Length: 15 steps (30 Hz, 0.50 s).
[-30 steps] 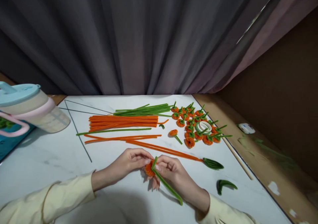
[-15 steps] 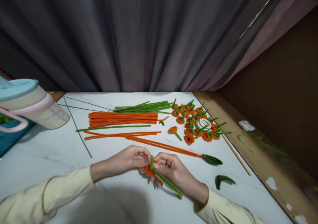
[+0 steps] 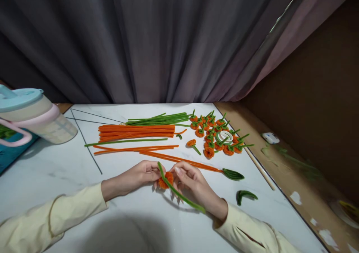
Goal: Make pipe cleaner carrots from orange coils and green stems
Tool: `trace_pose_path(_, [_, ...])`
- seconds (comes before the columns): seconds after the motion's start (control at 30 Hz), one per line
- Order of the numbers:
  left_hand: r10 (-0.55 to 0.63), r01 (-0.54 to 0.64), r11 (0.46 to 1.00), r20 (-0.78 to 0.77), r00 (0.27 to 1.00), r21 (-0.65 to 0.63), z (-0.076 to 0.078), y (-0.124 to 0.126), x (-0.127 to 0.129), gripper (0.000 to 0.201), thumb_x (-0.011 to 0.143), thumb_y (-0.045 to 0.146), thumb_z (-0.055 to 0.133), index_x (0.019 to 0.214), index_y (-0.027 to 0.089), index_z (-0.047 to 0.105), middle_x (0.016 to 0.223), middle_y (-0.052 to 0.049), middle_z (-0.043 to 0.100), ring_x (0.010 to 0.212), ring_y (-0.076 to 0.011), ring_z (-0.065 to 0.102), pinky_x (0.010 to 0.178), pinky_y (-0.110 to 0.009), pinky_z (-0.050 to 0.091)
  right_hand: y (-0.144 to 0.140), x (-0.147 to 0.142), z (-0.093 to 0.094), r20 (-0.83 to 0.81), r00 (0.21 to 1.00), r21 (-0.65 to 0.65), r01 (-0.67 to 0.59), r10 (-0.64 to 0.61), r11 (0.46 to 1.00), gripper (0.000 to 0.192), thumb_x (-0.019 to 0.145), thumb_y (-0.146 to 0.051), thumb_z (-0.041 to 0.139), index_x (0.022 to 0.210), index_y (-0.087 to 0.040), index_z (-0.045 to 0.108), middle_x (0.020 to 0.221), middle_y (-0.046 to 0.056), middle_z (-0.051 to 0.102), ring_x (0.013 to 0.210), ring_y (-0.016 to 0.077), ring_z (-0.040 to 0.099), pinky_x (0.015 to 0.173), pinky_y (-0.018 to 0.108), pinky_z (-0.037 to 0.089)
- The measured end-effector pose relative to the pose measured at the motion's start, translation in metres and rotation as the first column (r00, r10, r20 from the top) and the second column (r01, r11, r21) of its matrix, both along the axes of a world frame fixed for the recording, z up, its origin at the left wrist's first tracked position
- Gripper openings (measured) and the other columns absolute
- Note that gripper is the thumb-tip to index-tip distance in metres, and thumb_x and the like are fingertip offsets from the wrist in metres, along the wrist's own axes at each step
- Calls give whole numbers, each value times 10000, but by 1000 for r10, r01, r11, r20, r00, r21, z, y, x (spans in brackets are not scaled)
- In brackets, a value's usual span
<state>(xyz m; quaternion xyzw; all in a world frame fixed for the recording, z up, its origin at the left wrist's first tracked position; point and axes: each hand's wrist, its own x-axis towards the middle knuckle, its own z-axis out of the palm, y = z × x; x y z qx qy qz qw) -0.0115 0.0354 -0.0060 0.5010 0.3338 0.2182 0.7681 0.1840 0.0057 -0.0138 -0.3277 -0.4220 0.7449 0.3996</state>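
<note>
Head view: both hands are meeting low centre over the white marble table (image 3: 70, 178). Left hand (image 3: 140, 174) is pinching the orange chenille coil (image 3: 166, 179) from its left side, fingers closed on it. Right hand (image 3: 190, 182) is closing on the same coil from the right, fingertips (image 3: 177, 169) curled in against it. Green pipe cleaner (image 3: 182, 197) is running through the coil, its short end sticking up past the left fingers, its long end trailing down and right under the right wrist, ending near the cream sleeve (image 3: 246, 234).

Farther back on the table: a bundle of orange pipe cleaners (image 3: 137, 131) is lying flat, with a bundle of green ones (image 3: 159, 119) just behind it. One green stem (image 3: 126, 141) and several loose orange stems (image 3: 134, 148) are lying in front of the bundle. A long orange strand (image 3: 185, 160) is running right to a green leaf loop (image 3: 233, 174). Another green leaf piece (image 3: 245, 195) is lying apart, nearer the table edge. A cluster of finished orange flowers with green stems (image 3: 215, 133) is sitting at right rear, a white tape roll (image 3: 226, 136) among them, one single flower (image 3: 192, 143) just left of the cluster. A jug with blue lid and pink handle (image 3: 30, 116) is standing at far left. Grey curtain (image 3: 157, 40) is hanging behind.
</note>
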Motion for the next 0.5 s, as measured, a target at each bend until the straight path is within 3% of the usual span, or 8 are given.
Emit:
trace_pose_path(0.1, [11,-6,997,-58,998,75,0,0,2,274,822,381,594,794,111,562,692,-30,605,516,-81,488,506,-206,378,2,6,6,118,987,100,100,-111,990,333,831,-491,587,898,-168,538,702,-17,545,492,65,463,440,181,354])
trace_pose_path(0.17, [23,-13,996,-109,994,90,-1,-1,2,298,844,412,556,819,116,538,706,-30,608,453,-67,474,457,-201,354,4,11,10,253,953,251,104,-169,962,318,837,-476,581,918,-170,556,702,-15,515,529,76,448,468,194,351])
trace_pose_path(0.27, [52,-42,996,-119,992,81,0,-2,1,312,841,436,553,856,127,520,777,-20,596,415,-54,491,431,-197,339,4,13,12,431,859,528,7,-276,849,271,808,-423,629,894,-172,574,698,-8,500,585,101,448,516,216,353])
trace_pose_path(0.33, [67,-61,996,-103,992,64,0,-3,1,310,829,437,575,860,134,518,808,-7,574,419,-50,506,438,-196,349,2,11,10,483,813,643,-75,-327,762,210,814,-369,627,864,-177,559,725,7,535,605,112,463,541,227,367])
trace_pose_path(0.4, [75,-72,996,-83,994,48,1,-3,1,307,831,438,578,847,138,516,777,9,550,436,-52,511,459,-200,372,-1,8,8,502,798,682,-127,-335,720,150,848,-325,585,858,-183,537,742,19,573,615,117,489,559,229,391])
trace_pose_path(0.5, [70,-70,998,-9,998,5,2,-2,1,324,840,452,564,801,135,511,731,8,522,503,-77,524,499,-217,424,-5,6,5,513,787,694,-144,-344,705,109,874,-291,553,874,-186,523,730,18,593,620,117,519,562,218,414])
